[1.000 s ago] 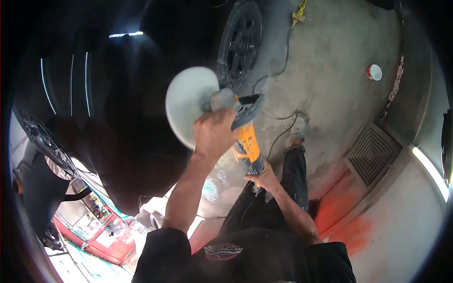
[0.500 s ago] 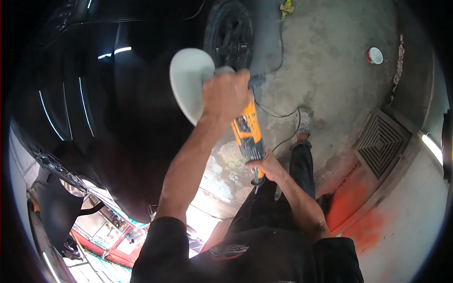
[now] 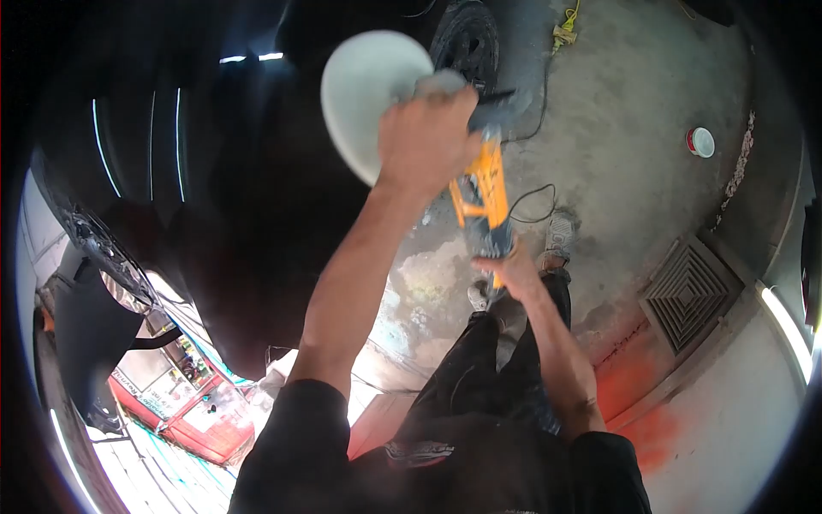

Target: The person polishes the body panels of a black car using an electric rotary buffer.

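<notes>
An orange-and-black polisher [image 3: 490,184] with a large round white pad [image 3: 368,107] is held in both hands. My left hand [image 3: 428,137] wraps round the front end, just behind the pad. My right hand [image 3: 512,268] grips the rear of the body, lower down and nearer to me. The pad faces the glossy side of a black car [image 3: 257,197]; whether it touches the paint cannot be told from this angle. Both the pad and the left hand are slightly blurred. The polisher's cord [image 3: 535,188] loops on the floor beside my foot.
A dark car wheel [image 3: 467,47] stands just beyond the pad. On the concrete floor [image 3: 616,128] lie a yellow plug connector [image 3: 564,34] and a white-and-red tub [image 3: 702,142]. A square vent grille [image 3: 692,294] is set in the right wall. A red cabinet [image 3: 210,428] stands at the lower left.
The polisher, with both hands on it, has moved up and to the right in the view, and the pad now shows more of its face. The whole scene has shifted as my head turned.
</notes>
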The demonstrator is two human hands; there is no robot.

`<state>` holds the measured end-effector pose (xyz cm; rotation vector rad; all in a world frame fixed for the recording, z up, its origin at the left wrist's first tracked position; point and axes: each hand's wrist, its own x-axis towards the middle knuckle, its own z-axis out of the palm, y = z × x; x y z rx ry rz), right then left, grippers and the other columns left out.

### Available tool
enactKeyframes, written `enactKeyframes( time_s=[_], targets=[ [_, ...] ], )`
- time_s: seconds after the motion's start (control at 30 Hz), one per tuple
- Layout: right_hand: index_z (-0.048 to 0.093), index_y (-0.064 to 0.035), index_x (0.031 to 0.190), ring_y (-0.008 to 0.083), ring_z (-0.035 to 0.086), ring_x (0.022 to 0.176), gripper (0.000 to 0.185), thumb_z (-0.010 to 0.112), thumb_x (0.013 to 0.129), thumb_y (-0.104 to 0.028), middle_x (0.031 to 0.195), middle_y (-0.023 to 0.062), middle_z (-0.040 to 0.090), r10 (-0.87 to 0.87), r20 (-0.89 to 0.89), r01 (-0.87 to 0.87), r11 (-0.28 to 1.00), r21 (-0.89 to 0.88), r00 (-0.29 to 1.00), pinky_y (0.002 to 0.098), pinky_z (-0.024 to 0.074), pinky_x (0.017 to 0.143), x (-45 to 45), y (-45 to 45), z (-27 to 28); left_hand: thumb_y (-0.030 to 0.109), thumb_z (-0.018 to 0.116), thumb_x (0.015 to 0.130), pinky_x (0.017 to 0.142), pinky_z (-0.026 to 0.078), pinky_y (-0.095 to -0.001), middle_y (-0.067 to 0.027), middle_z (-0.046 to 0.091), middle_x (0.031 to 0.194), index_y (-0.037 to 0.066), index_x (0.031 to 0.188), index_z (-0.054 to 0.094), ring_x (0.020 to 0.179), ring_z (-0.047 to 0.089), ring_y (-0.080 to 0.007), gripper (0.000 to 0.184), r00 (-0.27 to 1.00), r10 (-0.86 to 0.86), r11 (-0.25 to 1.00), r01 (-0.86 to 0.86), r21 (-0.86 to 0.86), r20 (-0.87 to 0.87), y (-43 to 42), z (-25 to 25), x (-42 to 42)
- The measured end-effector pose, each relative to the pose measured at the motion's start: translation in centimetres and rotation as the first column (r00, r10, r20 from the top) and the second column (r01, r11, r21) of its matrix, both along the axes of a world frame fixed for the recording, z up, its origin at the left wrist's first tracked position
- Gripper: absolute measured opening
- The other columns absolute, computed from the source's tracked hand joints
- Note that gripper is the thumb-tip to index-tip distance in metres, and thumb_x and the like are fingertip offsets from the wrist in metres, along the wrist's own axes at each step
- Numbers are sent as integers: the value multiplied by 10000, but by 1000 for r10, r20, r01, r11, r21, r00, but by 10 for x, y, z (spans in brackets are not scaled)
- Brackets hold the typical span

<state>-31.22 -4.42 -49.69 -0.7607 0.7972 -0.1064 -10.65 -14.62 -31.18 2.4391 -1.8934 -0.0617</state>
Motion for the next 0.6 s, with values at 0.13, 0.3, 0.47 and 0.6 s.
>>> enactKeyframes(
  time_s=[0.13,0.3,0.47,0.6],
  targets=[
    [525,4,1306,138,617,1105,756,895,648,-38,1217,79,671,23,79,-26,998,48,997,305,475,998,-24,84,17,130,771,690,559,519,-392,-104,658,707,57,824,630,604,654,-308,208,997,-14,997,8,-80,-72,97,8,-16],
    [551,-10,1256,168,633,1063,707,912,652,-83,1145,85,673,51,44,-54,997,56,998,315,491,963,-52,174,13,94,755,679,519,479,-400,-89,597,645,73,747,582,537,591,-294,187,999,32,999,-32,-10,-41,183,15,-38],
    [559,-19,1236,164,647,1030,669,908,670,-94,1132,88,680,100,27,-100,995,-15,995,306,507,938,-69,181,24,63,753,668,517,467,-402,-88,583,638,65,721,557,536,575,-299,203,992,103,995,-103,13,-70,221,22,-52],
    [547,-11,1250,176,641,1066,685,904,671,-83,1142,94,676,129,31,-127,990,-63,991,315,497,958,-54,135,53,52,758,658,517,457,-402,-99,580,652,53,729,564,556,575,-309,206,994,96,993,-100,-61,-53,205,45,-42]
  ],
)
